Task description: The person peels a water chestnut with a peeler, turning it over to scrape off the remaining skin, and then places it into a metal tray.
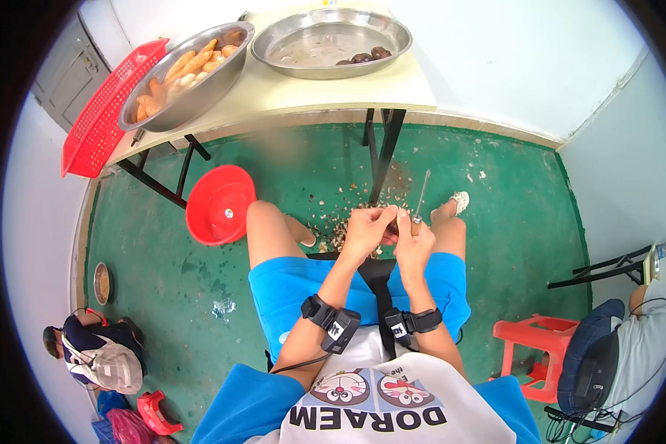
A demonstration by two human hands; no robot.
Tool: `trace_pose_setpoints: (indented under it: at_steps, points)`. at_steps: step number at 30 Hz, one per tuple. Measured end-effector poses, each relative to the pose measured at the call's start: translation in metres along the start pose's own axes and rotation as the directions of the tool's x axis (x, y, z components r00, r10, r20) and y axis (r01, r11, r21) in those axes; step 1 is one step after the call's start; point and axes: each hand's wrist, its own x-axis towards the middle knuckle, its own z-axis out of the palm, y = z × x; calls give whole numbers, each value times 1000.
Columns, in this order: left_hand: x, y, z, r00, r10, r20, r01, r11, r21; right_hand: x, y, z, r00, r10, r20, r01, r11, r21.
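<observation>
My left hand [368,231] is closed in front of my lap, its fingers around a small dark brown piece [394,226] that is mostly hidden. Close against it, my right hand [414,246] grips the wooden handle of a narrow knife [423,194], its thin metal blade pointing up and away from me. Both thumbs meet near the dark piece. Below the hands, pale and brown peelings [338,235] lie scattered on the green floor.
On the table [311,95] ahead stand a steel bowl [233,78] of orange and whitish roots, a round steel tray [325,72] with several dark pieces and a red basket [103,111]. A red basin [218,194] sits left of my knee; a red stool [533,333] stands right. People sit at both sides.
</observation>
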Motion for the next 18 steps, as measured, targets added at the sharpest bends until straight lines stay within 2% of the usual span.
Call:
trace_pose_setpoints:
  at_steps: [11,14,18]
  points:
    - [0,-4,7,991,100,-89,-97,995,31,4,4,2,999,12,-32,-10,997,72]
    - [1,-6,5,991,103,-90,-100,994,36,5,7,2,1000,18,-23,-16,998,66]
    - [0,-6,6,985,125,-117,-118,991,63,4,3,0,996,82,39,-87,985,147]
